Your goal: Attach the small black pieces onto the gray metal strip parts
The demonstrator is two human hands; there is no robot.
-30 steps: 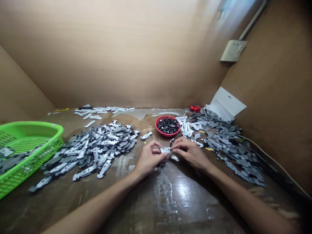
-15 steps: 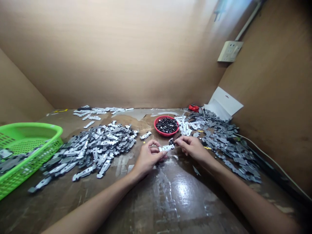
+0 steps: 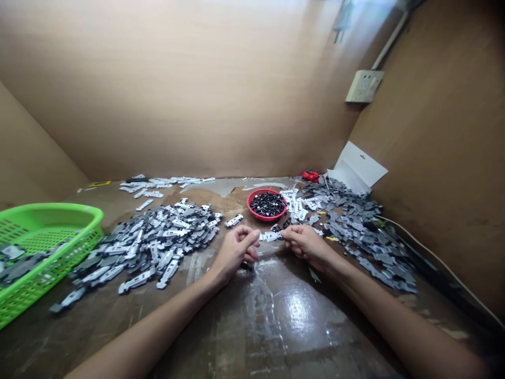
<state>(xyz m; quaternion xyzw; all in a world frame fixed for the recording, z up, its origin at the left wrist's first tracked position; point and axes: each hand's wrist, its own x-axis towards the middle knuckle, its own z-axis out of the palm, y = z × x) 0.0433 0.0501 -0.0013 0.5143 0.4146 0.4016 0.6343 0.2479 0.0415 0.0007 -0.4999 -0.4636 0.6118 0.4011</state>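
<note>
Gleaming between both hands, a flat, notched silver metal piece (image 3: 270, 236) touches the right hand's (image 3: 304, 245) fingertips; the left hand's (image 3: 234, 250) fingers curl together just beside it, below a red basket (image 3: 267, 219).

The left hand (image 3: 234, 251) and right hand (image 3: 305, 246) could pass freely over the glossy table (image 3: 284, 321) toward the body; a white part (image 3: 270, 237) bridges the narrow gap between the hands; ahead, the red basket (image 3: 266, 219) blocks the middle — metal parts (image 3: 153, 242) heap on the left; more parts (image 3: 355, 237) heap on the right; the green basket (image 3: 59, 208) walls the far left.
</note>
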